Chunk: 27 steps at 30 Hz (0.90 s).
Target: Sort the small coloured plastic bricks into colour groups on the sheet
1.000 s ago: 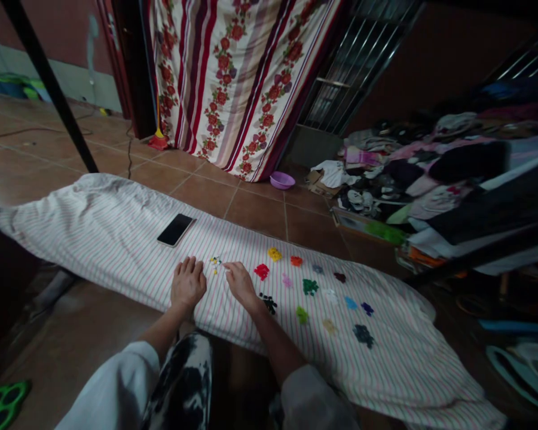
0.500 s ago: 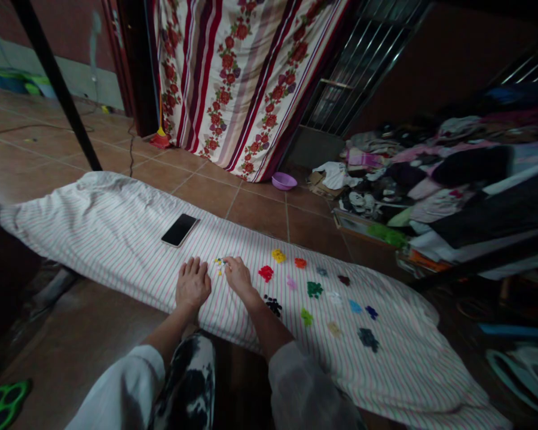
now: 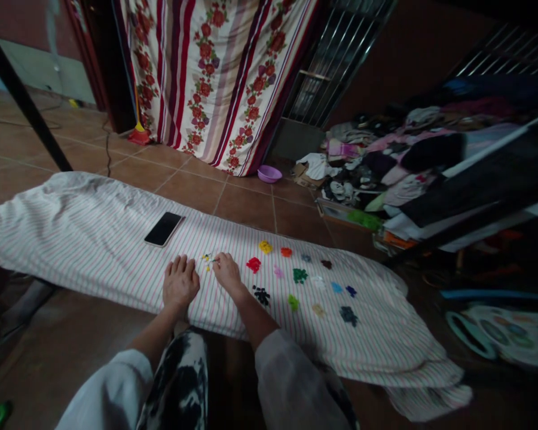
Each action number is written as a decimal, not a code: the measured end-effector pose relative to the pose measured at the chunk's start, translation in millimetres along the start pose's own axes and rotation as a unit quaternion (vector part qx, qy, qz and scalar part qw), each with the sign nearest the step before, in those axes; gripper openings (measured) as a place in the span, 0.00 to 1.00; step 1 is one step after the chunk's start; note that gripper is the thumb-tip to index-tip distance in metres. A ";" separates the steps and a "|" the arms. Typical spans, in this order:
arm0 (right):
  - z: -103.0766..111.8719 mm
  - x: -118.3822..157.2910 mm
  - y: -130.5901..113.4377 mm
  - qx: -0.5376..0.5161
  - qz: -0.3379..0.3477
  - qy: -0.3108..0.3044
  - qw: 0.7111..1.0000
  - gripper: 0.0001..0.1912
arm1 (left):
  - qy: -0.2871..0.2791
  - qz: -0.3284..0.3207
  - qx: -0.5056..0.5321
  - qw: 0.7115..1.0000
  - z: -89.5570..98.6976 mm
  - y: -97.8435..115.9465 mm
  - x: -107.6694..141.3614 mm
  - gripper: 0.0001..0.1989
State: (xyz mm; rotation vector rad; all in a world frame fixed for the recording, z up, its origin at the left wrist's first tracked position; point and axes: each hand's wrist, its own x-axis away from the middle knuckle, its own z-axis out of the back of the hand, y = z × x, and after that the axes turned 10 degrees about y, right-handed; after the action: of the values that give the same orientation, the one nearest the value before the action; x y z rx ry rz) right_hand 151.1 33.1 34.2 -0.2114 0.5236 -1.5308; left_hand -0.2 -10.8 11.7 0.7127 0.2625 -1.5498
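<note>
My left hand (image 3: 180, 282) lies flat on the striped cloth (image 3: 107, 239), its fingers stretched out and holding nothing. To its right, my right hand (image 3: 227, 272) has thumb and fingers pinched together at a small group of yellow, white and dark pieces (image 3: 207, 263). What sits between those fingertips is too small to make out. Just right of this hand are small heaps of coloured pieces: red (image 3: 253, 265), yellow (image 3: 265, 246) and black (image 3: 261, 295). Farther right lie more heaps, among them dark green (image 3: 300, 275), lime (image 3: 293, 303) and dark grey (image 3: 348, 316).
A phone (image 3: 164, 229) lies on the cloth beyond my left hand. Past the cloth are tiled floor, a purple basin (image 3: 269, 174) and a hanging floral curtain (image 3: 206, 77). Piled clothes (image 3: 412, 155) fill the right side. A dark pole (image 3: 27, 95) slants at the left.
The whole view has shifted, so the cloth and hands appear farther left. My right hand stays pinched at the small mixed group; my left hand stays flat.
</note>
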 end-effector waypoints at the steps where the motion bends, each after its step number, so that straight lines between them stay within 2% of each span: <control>1: 0.3 1.3 1.1 -0.009 -0.003 0.005 1.000 0.08 | 0.002 -0.003 -0.002 1.000 0.7 0.3 -0.2 0.19; 3: 1.0 3.8 5.0 -0.044 -0.012 0.016 0.999 0.07 | 0.002 -0.010 -0.007 1.000 2.3 0.8 -0.6 0.19; 7: 7.4 11.3 24.2 -0.179 -0.039 0.029 0.983 0.05 | 0.003 -0.020 -0.019 1.000 4.2 1.2 -0.6 0.19; 10: 22.3 22.5 52.4 -0.244 -0.024 0.092 0.965 0.05 | 0.008 -0.024 -0.020 0.999 3.7 0.7 0.1 0.19; 13: 48.0 36.3 91.2 -0.253 -0.011 0.170 0.952 0.08 | 0.014 -0.023 -0.020 0.999 2.8 0.4 0.3 0.19; 15: 69.1 44.0 120.1 -0.233 -0.045 0.225 0.945 0.11 | 0.016 -0.024 -0.021 0.999 2.3 0.7 0.2 0.19; 19: 108.8 52.8 174.1 -0.089 -0.133 0.305 0.939 0.10 | 0.022 -0.026 -0.023 0.999 2.0 1.6 0.4 0.19; 23: 126.8 59.7 210.0 0.030 -0.188 0.281 0.941 0.09 | 0.022 -0.028 -0.023 0.999 2.3 2.2 0.9 0.19; 27: 122.0 66.6 226.0 0.077 -0.203 0.255 0.942 0.09 | 0.017 -0.029 -0.027 0.999 3.2 2.9 0.3 0.19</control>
State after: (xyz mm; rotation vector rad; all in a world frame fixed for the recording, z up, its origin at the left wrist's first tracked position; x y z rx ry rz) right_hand 404.7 -44.4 26.6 0.2248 0.7975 -2.0353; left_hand 1.7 -13.2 14.7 0.6961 0.3516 -1.5803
